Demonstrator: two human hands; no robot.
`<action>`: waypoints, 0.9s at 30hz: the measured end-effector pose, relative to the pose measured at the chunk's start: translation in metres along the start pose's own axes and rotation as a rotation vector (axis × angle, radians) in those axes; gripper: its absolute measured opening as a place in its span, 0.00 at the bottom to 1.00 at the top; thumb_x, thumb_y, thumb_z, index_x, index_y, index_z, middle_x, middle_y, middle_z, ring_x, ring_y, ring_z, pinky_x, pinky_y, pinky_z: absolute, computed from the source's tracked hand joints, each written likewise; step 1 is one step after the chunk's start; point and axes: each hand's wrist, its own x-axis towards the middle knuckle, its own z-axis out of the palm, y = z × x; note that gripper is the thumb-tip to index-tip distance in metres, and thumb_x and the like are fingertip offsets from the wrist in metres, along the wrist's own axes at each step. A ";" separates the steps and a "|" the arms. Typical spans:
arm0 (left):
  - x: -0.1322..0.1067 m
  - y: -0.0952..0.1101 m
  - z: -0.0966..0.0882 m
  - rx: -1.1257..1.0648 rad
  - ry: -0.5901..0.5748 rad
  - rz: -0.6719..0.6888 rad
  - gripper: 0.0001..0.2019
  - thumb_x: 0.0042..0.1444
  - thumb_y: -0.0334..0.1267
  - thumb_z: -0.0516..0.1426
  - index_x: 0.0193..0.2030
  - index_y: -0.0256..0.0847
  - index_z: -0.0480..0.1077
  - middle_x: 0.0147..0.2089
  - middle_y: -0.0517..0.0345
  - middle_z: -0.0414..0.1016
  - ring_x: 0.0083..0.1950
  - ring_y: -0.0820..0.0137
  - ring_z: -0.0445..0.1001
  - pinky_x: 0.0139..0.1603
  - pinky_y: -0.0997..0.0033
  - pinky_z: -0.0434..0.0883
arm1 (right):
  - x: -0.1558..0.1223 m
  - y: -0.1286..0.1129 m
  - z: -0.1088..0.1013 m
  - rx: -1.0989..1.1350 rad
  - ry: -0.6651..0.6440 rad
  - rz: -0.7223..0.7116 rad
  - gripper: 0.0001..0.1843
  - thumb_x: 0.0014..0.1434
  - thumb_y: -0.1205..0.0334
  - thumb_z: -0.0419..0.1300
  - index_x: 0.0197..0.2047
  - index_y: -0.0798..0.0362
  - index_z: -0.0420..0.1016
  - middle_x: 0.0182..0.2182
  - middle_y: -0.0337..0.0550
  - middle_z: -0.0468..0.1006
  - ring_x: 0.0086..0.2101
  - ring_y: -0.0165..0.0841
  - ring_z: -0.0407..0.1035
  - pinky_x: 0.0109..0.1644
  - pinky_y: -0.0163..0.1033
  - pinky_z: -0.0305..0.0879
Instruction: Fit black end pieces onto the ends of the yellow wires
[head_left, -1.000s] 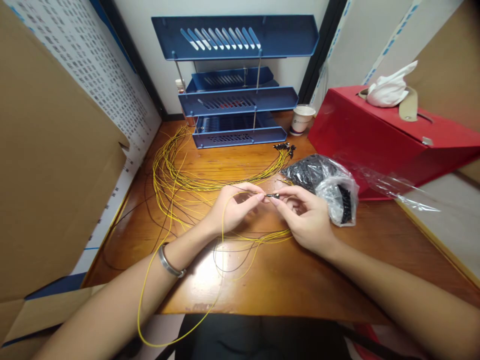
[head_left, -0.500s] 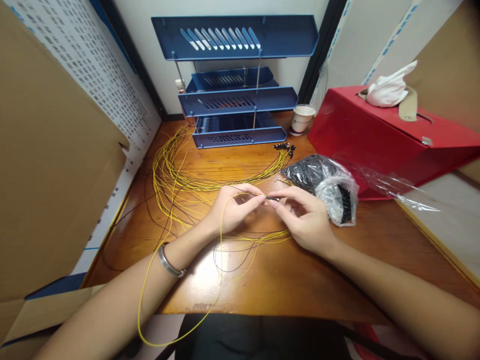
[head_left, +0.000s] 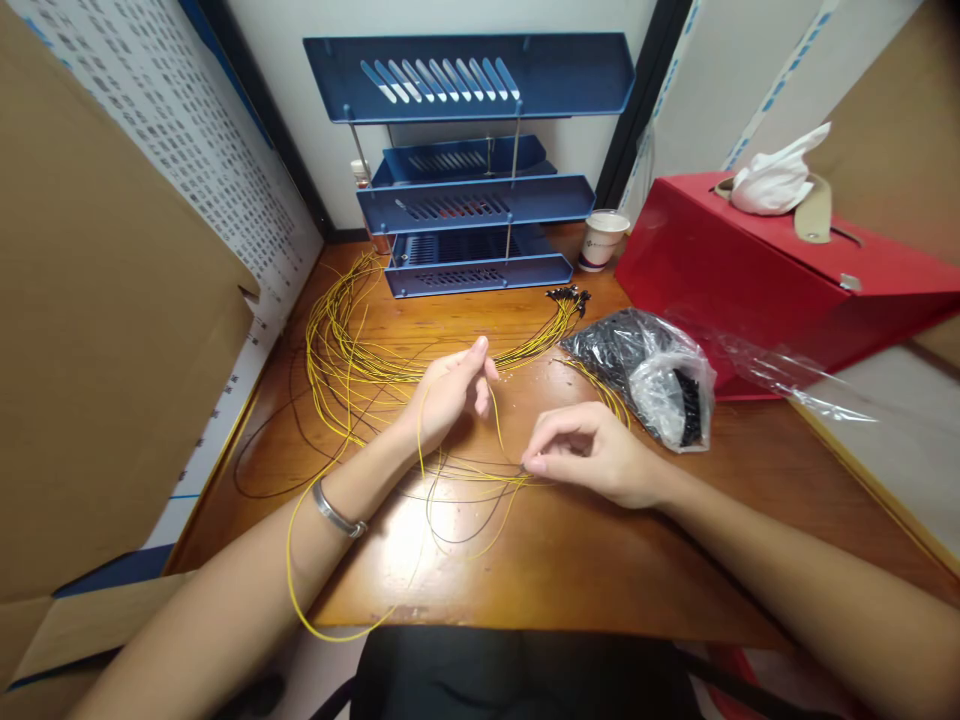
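Note:
My left hand (head_left: 450, 395) is raised over the table with its fingers curled closed around a thin yellow wire (head_left: 496, 415). This wire drops from the fingers toward my right hand; another length loops past my left wrist and below the table edge. Lower and to the right, my right hand (head_left: 589, 458) pinches thumb and forefinger together where the wire seems to end; a small dark tip shows there, its shape unclear. Just under those fingertips lie several yellow and dark wires (head_left: 480, 474). Behind my hands stretches a bundle of yellow and dark wires (head_left: 330, 325) with black connectors (head_left: 571, 298) at its right end.
A clear plastic bag (head_left: 637, 365) of small black parts lies right of the wires. Behind stand a blue tiered tray rack (head_left: 480, 278), a paper cup (head_left: 602, 240) and a red box (head_left: 697, 260) with tissue on top. Cardboard (head_left: 112, 320) rises on the left.
My hands have drawn apart: the left went up and left, the right down toward the table. The black connector seen between their fingertips no longer shows clearly. The wire loop at my left wrist has risen.

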 end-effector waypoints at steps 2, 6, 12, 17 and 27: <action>0.000 0.000 0.000 -0.024 -0.037 -0.028 0.28 0.53 0.66 0.61 0.26 0.41 0.64 0.11 0.69 0.57 0.13 0.78 0.57 0.19 0.78 0.60 | -0.001 -0.001 -0.002 0.070 -0.129 0.028 0.15 0.55 0.52 0.69 0.31 0.58 0.82 0.25 0.43 0.77 0.24 0.26 0.62 0.27 0.34 0.55; -0.002 0.005 0.000 -0.095 -0.060 -0.087 0.28 0.51 0.63 0.64 0.23 0.41 0.62 0.11 0.72 0.50 0.13 0.81 0.49 0.17 0.78 0.53 | -0.003 -0.003 -0.005 0.163 -0.346 0.079 0.14 0.54 0.54 0.71 0.32 0.58 0.82 0.25 0.41 0.77 0.23 0.24 0.61 0.27 0.32 0.55; 0.000 0.012 -0.005 -0.155 0.065 -0.122 0.22 0.57 0.56 0.63 0.27 0.38 0.68 0.19 0.64 0.67 0.17 0.80 0.61 0.20 0.77 0.61 | -0.006 -0.013 -0.011 0.238 -0.607 0.158 0.10 0.55 0.58 0.70 0.32 0.58 0.83 0.24 0.39 0.77 0.22 0.23 0.60 0.26 0.30 0.56; 0.017 0.034 -0.025 -0.288 0.268 -0.192 0.15 0.63 0.43 0.61 0.29 0.39 0.65 0.19 0.68 0.63 0.16 0.82 0.60 0.18 0.81 0.60 | -0.012 -0.025 -0.013 0.176 -0.919 0.266 0.10 0.56 0.58 0.69 0.32 0.58 0.83 0.23 0.39 0.76 0.21 0.23 0.60 0.25 0.30 0.55; 0.081 0.132 -0.082 0.431 0.284 -0.308 0.17 0.61 0.33 0.63 0.24 0.38 0.62 0.18 0.68 0.53 0.19 0.83 0.45 0.25 0.75 0.49 | -0.015 -0.032 -0.020 0.099 -1.058 0.272 0.15 0.57 0.53 0.69 0.32 0.58 0.83 0.20 0.37 0.75 0.19 0.22 0.58 0.22 0.28 0.53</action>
